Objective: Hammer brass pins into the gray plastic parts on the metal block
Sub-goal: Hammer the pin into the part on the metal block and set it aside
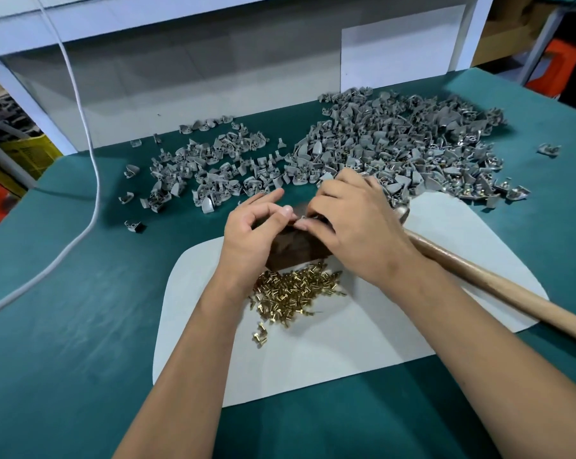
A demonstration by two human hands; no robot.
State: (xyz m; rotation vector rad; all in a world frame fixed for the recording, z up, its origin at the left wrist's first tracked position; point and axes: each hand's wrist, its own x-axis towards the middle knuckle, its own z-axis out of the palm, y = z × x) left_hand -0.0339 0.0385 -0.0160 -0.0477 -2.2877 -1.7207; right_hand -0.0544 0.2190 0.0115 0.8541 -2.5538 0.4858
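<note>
A dark brown metal block stands on a white mat in the middle of the table. Both hands meet over its top. My left hand has its thumb and forefinger together at the block's top edge, other fingers stretched out. My right hand curls over the block and pinches a small gray plastic part, mostly hidden by the fingers. A heap of brass pins lies just in front of the block. A wooden-handled hammer lies under my right wrist, unheld.
Two spreads of gray plastic parts cover the green table cover: a small one at the back left and a large one at the back right. A white cable runs down the left. A white wall panel closes the back.
</note>
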